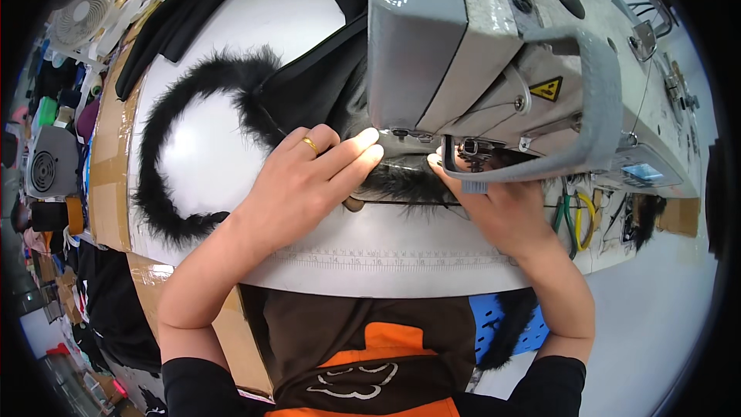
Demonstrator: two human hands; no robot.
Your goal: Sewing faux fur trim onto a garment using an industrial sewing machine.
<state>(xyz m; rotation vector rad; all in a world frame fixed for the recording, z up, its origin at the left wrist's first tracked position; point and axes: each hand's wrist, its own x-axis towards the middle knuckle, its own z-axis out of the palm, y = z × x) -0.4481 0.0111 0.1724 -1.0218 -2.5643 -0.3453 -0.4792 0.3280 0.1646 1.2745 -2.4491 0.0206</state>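
A strip of black fur trim [405, 181] lies under the head of a grey and white sewing machine [421, 38], along the edge of a black garment [312, 93]. My left hand [297, 177], a gold ring on one finger, is closed on the trim and cloth just left of the needle area. Two of its fingers reach forward, pressed together; its thumb is hidden. On the right, my right hand [502, 212] pinches the trim beside the presser foot [475, 150]. The machine's grey guard partly covers its fingers. The trim's loose length [154, 147] curves leftward over the white table.
A printed ruler scale [401, 260] runs along the near edge of the white table [309, 278]. Green-handled [567, 220] and yellow-handled tools [587, 220] lie at right. Cardboard [108, 177] borders the left side. Another fur piece [509, 328] hangs below the table. A fan [83, 11] stands far left.
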